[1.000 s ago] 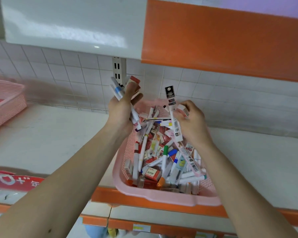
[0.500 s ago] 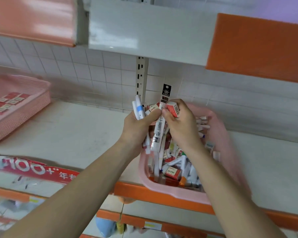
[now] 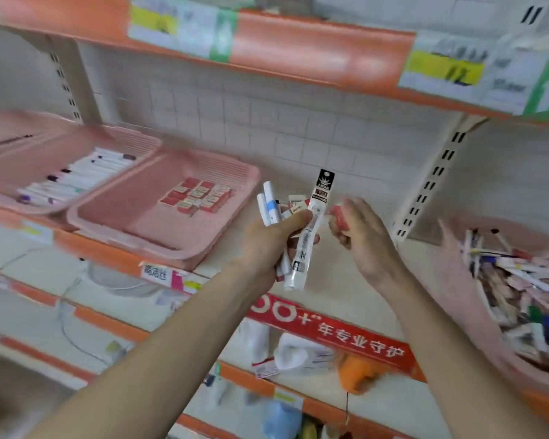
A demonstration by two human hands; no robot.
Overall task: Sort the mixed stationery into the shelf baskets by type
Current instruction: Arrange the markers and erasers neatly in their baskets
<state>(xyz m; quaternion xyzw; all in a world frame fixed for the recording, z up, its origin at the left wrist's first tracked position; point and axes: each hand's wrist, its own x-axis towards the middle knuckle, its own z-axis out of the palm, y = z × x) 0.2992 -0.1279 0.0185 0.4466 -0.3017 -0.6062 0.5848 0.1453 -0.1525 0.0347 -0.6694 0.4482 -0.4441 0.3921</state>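
Observation:
My left hand (image 3: 271, 245) grips a bundle of stationery (image 3: 298, 223): white markers, a small eraser box and a long refill pack with a black top (image 3: 317, 217). My right hand (image 3: 360, 236) is just right of it and pinches a small red eraser box (image 3: 339, 216), blurred by motion. The pink basket of mixed stationery (image 3: 457, 248) stands at the far right of the shelf. To the left are a pink basket with red eraser boxes (image 3: 235, 198) and one with white markers (image 3: 133, 144).
A third pink basket (image 3: 0, 122) is at the far left edge. A slotted shelf upright (image 3: 431, 185) stands between my hands and the mixed basket. An orange shelf with price tags (image 3: 298, 52) hangs overhead. Lower shelves hold bottles and packets.
The view has swung left: the mixed basket is now far right and the sorted baskets have come into view. The refill pack is now in my left hand; my right hand has drawn apart with the red box.

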